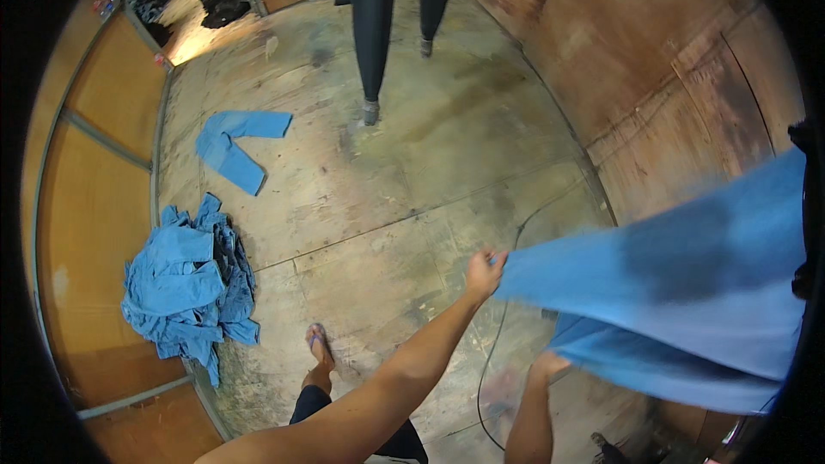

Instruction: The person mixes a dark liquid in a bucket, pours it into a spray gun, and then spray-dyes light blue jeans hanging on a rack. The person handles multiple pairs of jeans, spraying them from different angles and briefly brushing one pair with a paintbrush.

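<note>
Blue denim trousers (593, 273) stretch out to the right of my hands, blurred by motion, with a darker patch on the cloth. My left hand (485, 275) is closed on the end of one trouser leg. Lower down, my right hand (548, 367) grips the edge of the other leg, its fingers partly hidden by the cloth. The far end of the trousers runs out past the right rim of the picture.
Crumpled blue denim garments (176, 279) lie heaped at left by a wooden panel wall (94, 249). Blue trousers (225, 150) lie folded beyond them. Two black tapered leg forms (374, 34) stand or hang ahead. A thin dark cable (491, 361) crosses the floor near my hands.
</note>
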`<state>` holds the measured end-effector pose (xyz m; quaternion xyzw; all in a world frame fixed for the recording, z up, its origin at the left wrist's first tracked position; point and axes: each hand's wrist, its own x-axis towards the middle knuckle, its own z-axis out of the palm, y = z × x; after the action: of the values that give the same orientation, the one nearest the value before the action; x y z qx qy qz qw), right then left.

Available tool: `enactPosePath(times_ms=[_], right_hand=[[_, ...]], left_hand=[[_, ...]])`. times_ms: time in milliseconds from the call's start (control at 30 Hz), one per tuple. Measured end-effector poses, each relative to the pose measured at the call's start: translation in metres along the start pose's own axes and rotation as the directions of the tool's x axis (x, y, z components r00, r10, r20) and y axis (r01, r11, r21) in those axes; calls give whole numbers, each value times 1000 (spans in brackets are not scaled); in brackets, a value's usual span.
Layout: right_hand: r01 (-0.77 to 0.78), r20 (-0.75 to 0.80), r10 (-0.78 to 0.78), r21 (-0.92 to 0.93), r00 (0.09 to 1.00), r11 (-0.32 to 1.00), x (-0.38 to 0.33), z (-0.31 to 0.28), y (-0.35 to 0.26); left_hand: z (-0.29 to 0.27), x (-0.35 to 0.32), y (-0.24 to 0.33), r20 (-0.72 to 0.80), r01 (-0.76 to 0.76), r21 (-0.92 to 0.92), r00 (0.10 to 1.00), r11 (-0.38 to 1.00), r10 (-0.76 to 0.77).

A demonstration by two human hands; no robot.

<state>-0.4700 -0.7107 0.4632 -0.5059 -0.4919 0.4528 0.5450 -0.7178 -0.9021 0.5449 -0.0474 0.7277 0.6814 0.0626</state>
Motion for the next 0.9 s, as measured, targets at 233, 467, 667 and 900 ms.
enactPosePath(times_ms=[233,467,667,900], right_hand=[[-287,294,587,-657,754,697,-212,-96,73],[-33,353,905,-928,237,371,-398,-157,165],[138,296,952,-949,75,285,-481,-193,212],[309,143,989,-942,22,130,-495,-205,166]], left_hand=[[-159,-38,-154,8,137,272,990,953,-144],[-310,-44,-328,138,218,505,935,835,-327],[-439,-44,-497,-112,416,660,878,626,-465],[-745,-283,-489,-498,795,555,80,-246,-864]])
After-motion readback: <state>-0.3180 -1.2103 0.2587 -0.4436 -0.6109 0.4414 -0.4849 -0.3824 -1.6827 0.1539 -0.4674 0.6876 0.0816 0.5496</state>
